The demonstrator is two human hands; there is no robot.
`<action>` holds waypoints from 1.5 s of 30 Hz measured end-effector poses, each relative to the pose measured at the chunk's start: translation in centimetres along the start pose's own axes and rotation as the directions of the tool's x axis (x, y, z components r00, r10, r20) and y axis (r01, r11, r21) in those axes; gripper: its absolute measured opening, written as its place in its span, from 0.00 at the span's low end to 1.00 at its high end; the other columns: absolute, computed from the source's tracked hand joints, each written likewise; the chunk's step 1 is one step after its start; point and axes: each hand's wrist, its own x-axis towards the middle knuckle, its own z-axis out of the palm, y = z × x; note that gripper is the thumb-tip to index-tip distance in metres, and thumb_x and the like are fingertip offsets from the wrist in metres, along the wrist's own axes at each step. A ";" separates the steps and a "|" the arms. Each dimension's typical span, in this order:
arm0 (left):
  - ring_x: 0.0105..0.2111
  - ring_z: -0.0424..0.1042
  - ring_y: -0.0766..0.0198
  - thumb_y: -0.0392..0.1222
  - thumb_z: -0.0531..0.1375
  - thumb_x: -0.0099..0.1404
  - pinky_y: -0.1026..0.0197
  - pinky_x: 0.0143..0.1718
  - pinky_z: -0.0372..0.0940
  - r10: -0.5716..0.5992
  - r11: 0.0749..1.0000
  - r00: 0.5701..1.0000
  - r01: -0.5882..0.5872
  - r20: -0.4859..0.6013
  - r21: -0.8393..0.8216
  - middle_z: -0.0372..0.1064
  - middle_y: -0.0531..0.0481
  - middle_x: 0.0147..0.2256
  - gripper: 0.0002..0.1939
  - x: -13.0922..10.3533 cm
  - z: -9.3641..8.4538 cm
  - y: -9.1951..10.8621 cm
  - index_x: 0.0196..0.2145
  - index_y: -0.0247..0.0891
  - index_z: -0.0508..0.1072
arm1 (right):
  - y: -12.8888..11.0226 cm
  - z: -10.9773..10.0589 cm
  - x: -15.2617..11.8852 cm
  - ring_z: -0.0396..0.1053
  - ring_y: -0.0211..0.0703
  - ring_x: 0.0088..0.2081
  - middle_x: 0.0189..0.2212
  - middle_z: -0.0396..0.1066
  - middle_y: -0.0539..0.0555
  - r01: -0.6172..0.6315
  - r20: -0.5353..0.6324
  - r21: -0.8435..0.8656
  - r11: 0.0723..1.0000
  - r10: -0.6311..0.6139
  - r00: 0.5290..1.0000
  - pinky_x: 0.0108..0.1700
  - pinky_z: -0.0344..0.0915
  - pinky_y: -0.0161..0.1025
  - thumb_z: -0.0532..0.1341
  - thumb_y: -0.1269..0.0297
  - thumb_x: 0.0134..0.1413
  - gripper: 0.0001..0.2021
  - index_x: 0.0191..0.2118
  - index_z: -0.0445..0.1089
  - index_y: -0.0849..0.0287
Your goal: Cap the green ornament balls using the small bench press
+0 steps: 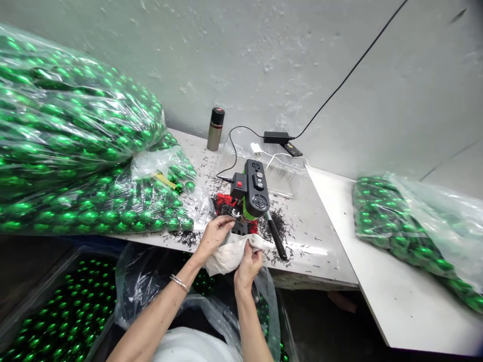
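Observation:
A small black machine with a red switch and a green band stands near the table's front edge, on a red and black base. My left hand reaches to the front of the machine, its fingers pinched together; what they hold is too small to name. A white cloth hangs below and between my hands. Gripped at the cloth's right part, my right hand has its thumb and fingers closed on the fabric. Just right of the machine lies a black-handled tool.
Clear bags of shiny green balls fill the left; another bag lies on the right board. A bottle, a power adapter and a white plug stand behind. Black scraps litter the table. Open bags of balls sit below.

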 end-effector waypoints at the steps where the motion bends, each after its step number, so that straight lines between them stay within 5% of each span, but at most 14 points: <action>1: 0.44 0.75 0.55 0.49 0.63 0.57 0.55 0.50 0.67 0.001 1.000 1.000 -0.001 0.029 0.003 0.78 0.42 0.40 0.14 -0.2 0.0 -0.3 0.34 0.37 0.81 | 0.1 0.0 0.0 0.72 0.47 0.42 0.40 0.76 0.59 0.009 0.002 -0.012 1.000 -0.009 1.000 0.48 0.67 0.44 0.63 0.49 0.47 0.23 0.41 0.71 0.63; 10: 0.42 0.76 0.57 0.46 0.67 0.54 0.58 0.48 0.67 -0.064 0.997 0.995 0.067 0.082 -0.032 0.80 0.44 0.36 0.10 -0.6 0.4 0.4 0.31 0.38 0.83 | -0.1 -0.2 -0.2 0.72 0.48 0.42 0.39 0.77 0.59 0.029 0.005 -0.061 0.998 -0.029 1.000 0.49 0.66 0.44 0.63 0.48 0.46 0.22 0.40 0.71 0.62; 13: 0.34 0.74 0.61 0.47 0.70 0.51 0.63 0.36 0.66 -0.186 0.975 0.977 0.197 0.106 -0.107 0.79 0.45 0.32 0.13 -0.5 0.4 0.6 0.31 0.36 0.83 | -0.5 -0.2 -0.4 0.72 0.49 0.43 0.40 0.77 0.60 0.043 0.004 -0.083 0.996 -0.043 0.999 0.49 0.66 0.45 0.63 0.48 0.46 0.22 0.40 0.71 0.62; 17: 0.21 0.64 0.70 0.47 0.72 0.48 0.66 0.21 0.55 -0.375 0.882 0.901 0.419 0.219 -0.217 0.75 0.48 0.23 0.18 -0.1 0.1 0.8 0.34 0.32 0.83 | -0.8 -0.2 -0.6 0.72 0.51 0.45 0.42 0.77 0.61 0.031 0.006 -0.102 0.994 -0.030 1.000 0.50 0.65 0.46 0.63 0.47 0.44 0.23 0.40 0.72 0.62; 27: 0.24 0.69 0.70 0.40 0.76 0.42 0.66 0.30 0.67 -0.461 0.710 0.787 0.605 0.410 -0.361 0.79 0.44 0.32 0.14 0.8 -0.7 1.1 0.28 0.32 0.82 | -0.5 -0.2 -0.6 0.72 0.50 0.44 0.40 0.77 0.61 0.080 0.007 -0.140 0.987 -0.080 0.997 0.49 0.65 0.45 0.63 0.46 0.46 0.23 0.40 0.72 0.63; 36: 0.28 0.75 0.67 0.33 0.74 0.47 0.66 0.35 0.70 -0.493 0.669 0.782 0.621 0.382 -0.409 0.79 0.44 0.30 0.08 0.8 -0.7 1.3 0.28 0.31 0.81 | -0.7 -0.2 -0.7 0.72 0.50 0.42 0.38 0.78 0.59 0.099 0.007 -0.160 0.982 -0.099 0.995 0.47 0.65 0.44 0.63 0.46 0.46 0.23 0.39 0.72 0.63; 45: 0.29 0.75 0.66 0.35 0.75 0.44 0.65 0.36 0.69 -0.467 0.691 0.781 0.615 0.416 -0.379 0.80 0.42 0.33 0.15 0.9 -0.8 1.0 0.32 0.31 0.82 | -0.5 -0.6 -0.6 0.73 0.50 0.44 0.38 0.78 0.60 0.214 0.077 -0.187 0.959 -0.203 0.976 0.47 0.65 0.43 0.61 0.46 0.50 0.24 0.41 0.73 0.64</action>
